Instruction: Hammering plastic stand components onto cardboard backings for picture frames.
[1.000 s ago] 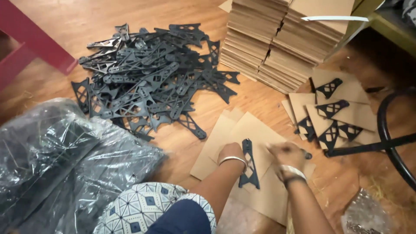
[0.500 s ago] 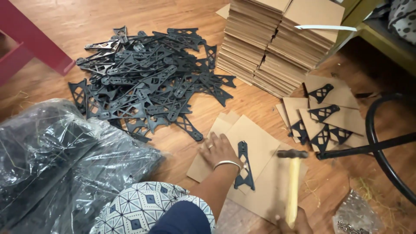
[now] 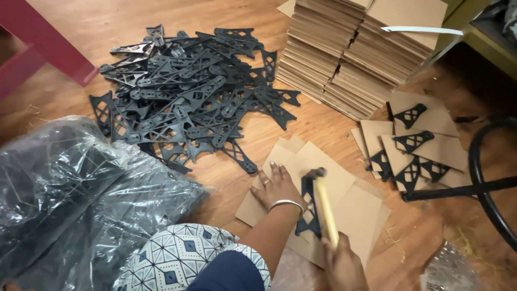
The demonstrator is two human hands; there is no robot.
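— What has changed?
— The wooden-handled hammer (image 3: 323, 202) has swung down; its dark head now meets the flat black lattice bracket (image 3: 308, 207) on the brown cardboard sheet (image 3: 355, 213).
— Hands?
— Right hand (image 3: 343, 265) fisted around the handle; left hand (image 3: 276, 187) flat, fingers spread, beside the bracket.

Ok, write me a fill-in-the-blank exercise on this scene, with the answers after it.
1. The right hand holds a ____ by its wooden handle.
2. The left hand presses flat on a sheet of ____.
3. The black bracket under the tool lies on the ____ sheet.
4. The loose bracket pile lies on the ____.

Answers: hammer; cardboard; cardboard; floor
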